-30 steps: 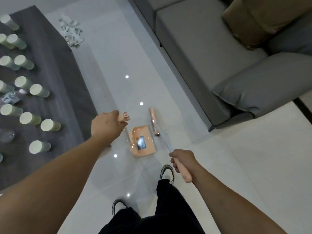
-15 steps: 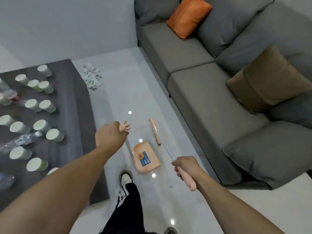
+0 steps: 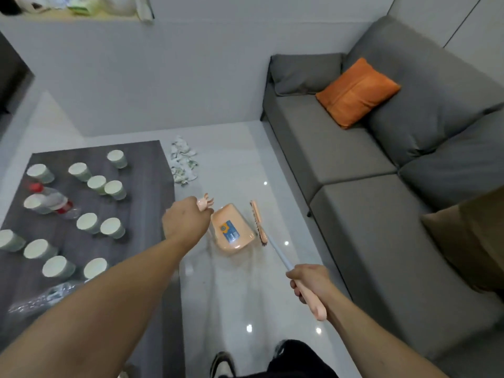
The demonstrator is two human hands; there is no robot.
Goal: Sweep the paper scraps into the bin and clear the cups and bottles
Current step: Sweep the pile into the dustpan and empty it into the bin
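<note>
Two hands closed on long handles: left hand [image 3: 185,221] gripping the peach dustpan [image 3: 232,232], right hand [image 3: 311,281] the broom [image 3: 257,222]. Paper scraps [image 3: 183,162] heaped on floor ahead, beside the bench [image 3: 152,192]. Cups [image 3: 87,222] and bottle [image 3: 54,201] standing there.

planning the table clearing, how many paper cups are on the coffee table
13 paper cups stand on the coffee table: five at the far end, one behind the red-capped bottle, two mid-table, one at the left edge, four nearest. More may sit out of frame.

Grey sofa [image 3: 341,148] w/ orange cushion [image 3: 356,91], brown cushion [image 3: 474,241] at right.
</note>
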